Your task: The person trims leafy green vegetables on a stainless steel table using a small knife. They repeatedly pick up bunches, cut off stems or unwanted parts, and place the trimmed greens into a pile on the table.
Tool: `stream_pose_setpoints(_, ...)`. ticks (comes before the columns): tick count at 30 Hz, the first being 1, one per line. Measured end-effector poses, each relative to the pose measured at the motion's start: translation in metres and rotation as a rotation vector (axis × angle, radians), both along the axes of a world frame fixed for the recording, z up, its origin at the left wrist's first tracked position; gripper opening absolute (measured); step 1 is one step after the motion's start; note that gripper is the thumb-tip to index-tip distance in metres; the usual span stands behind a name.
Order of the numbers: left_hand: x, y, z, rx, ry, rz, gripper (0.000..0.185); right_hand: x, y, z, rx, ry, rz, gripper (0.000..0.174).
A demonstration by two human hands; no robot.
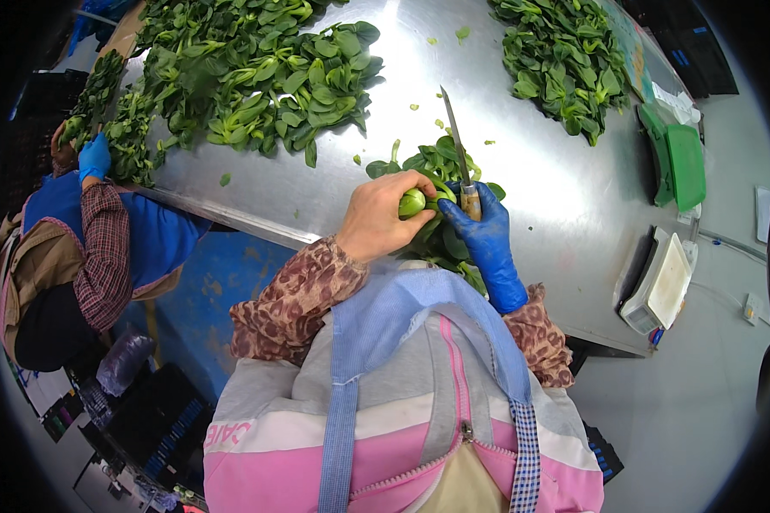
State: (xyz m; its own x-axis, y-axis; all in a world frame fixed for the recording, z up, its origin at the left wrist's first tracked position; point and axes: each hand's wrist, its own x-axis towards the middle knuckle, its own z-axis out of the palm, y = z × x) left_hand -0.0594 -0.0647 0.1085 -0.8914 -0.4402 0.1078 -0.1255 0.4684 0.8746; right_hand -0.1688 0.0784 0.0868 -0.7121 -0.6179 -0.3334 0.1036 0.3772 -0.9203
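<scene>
My bare left hand (385,215) grips a head of bok choy (412,203) by its pale green base, thumb and fingers around it. In a blue glove, my right hand (481,234) holds a knife by its wooden handle (470,204). The narrow blade (455,131) points up and away from me over the table. My gloved thumb and fingers are close beside the bok choy and seem to touch it. Loose leaves (446,157) lie just beyond and beneath both hands, partly hidden by them.
A large heap of bok choy (256,83) covers the steel table's (263,186) far left, with another pile (561,64) far right. Leaf scraps (414,107) are scattered between. A green container (683,167) and a weighing scale (658,282) stand right. A co-worker's blue-gloved hand (94,157) is at left.
</scene>
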Motion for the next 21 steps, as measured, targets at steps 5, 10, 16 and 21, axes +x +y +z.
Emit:
stream_pose_setpoints(5,0.002,0.002,-0.006,0.067,-0.094,-0.017,0.031,-0.001,-0.001,0.002,0.035,0.085,0.066,0.039)
stream_pose_setpoints(10,0.003,0.004,-0.016,0.156,-0.007,-0.003,0.031,-0.002,0.003,0.003,0.016,-0.004,0.055,0.034)
stream_pose_setpoints(16,0.005,-0.003,-0.029,0.423,0.02,0.137,0.027,-0.011,0.017,0.005,-0.096,0.136,0.192,0.026)
stream_pose_setpoints(21,0.008,-0.007,-0.028,0.223,0.035,0.175,0.025,-0.005,0.019,0.004,-0.122,0.493,0.35,0.026)
